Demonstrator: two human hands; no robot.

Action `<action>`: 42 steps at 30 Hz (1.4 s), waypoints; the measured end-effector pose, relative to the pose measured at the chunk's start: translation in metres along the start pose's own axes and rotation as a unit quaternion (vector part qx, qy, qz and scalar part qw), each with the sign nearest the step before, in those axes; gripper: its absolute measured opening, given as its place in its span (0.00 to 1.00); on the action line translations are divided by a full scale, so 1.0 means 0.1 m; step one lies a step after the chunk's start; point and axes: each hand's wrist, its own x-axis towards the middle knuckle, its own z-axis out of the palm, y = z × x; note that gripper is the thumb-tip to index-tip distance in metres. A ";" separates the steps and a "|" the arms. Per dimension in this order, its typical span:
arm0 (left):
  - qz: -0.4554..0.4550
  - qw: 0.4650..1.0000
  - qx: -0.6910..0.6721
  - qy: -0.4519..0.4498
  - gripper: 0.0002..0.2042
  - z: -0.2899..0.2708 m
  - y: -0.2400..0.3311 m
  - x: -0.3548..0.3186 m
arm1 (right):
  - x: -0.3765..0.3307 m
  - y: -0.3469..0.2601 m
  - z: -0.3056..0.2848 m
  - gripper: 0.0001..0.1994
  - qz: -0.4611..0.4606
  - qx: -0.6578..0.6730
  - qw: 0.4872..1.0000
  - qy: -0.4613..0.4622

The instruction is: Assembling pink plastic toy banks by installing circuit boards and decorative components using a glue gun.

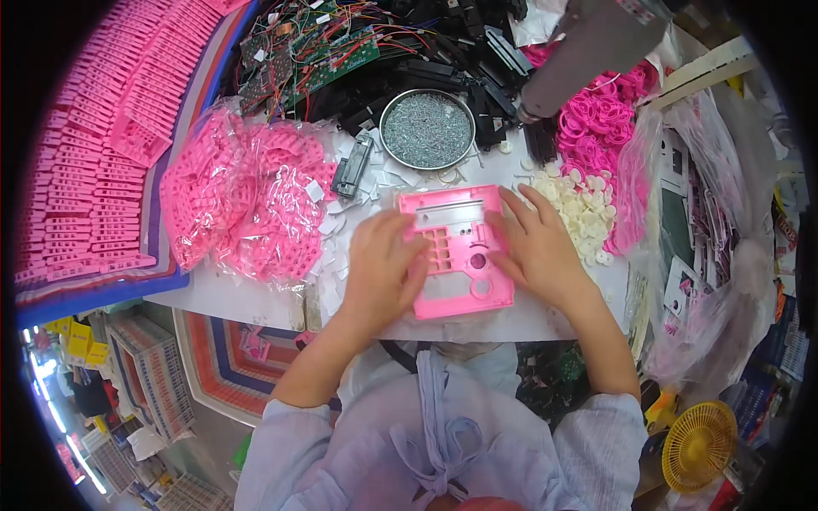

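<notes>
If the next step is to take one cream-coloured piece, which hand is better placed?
Probably the right hand: it is at the right side of the pink frame, close to the cream-coloured pieces. The left hand is on the opposite side, farther from them.

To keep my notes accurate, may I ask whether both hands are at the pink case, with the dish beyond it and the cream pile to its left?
Left is wrong: the head view shows the cream pile to the right of the pink case. The left hand and right hand are at it, with the dish beyond.
</notes>
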 end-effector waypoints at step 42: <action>0.054 0.995 -0.037 -0.070 0.10 0.10 0.39 -0.06 | -0.12 -0.66 -0.21 0.18 -0.038 0.114 0.992 -0.027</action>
